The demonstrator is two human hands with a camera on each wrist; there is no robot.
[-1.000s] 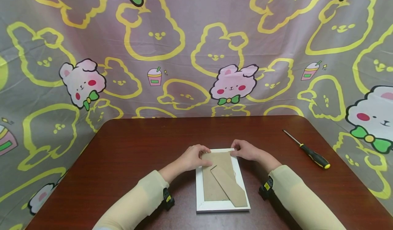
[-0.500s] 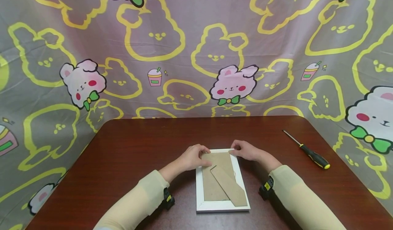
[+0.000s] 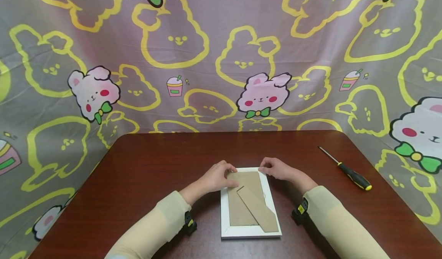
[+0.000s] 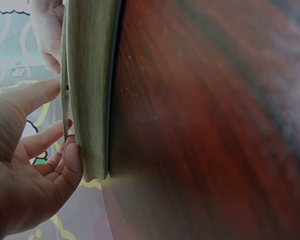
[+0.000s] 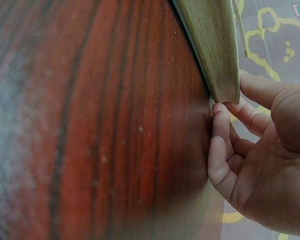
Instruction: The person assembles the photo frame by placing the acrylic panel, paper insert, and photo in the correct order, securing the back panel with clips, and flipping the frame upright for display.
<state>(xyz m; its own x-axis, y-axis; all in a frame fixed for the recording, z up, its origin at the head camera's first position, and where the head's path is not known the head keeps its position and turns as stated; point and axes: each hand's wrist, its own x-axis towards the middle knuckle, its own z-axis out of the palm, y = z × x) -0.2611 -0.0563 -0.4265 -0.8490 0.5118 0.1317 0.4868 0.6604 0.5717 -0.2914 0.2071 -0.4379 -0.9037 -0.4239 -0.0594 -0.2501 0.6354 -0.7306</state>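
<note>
A white picture frame (image 3: 225, 213) lies face down on the table, its brown backing board (image 3: 238, 209) and slanted easel leg (image 3: 259, 210) uppermost. At its far left corner my left hand (image 3: 216, 177) pinches the backing board, thumb on top. The left wrist view shows the board's far end (image 4: 65, 112) standing slightly away from the frame's side (image 4: 90, 90), with fingertips at that end. My right hand (image 3: 277, 169) holds the frame's far right corner. In the right wrist view, its thumb touches the back and its curled fingers meet the frame's end (image 5: 225, 85).
A screwdriver (image 3: 352, 174) with a black and yellow handle lies on the right side of the dark red-brown table (image 3: 155, 163). Behind the table hangs a patterned curtain (image 3: 207, 59). Each wrist carries a small black camera.
</note>
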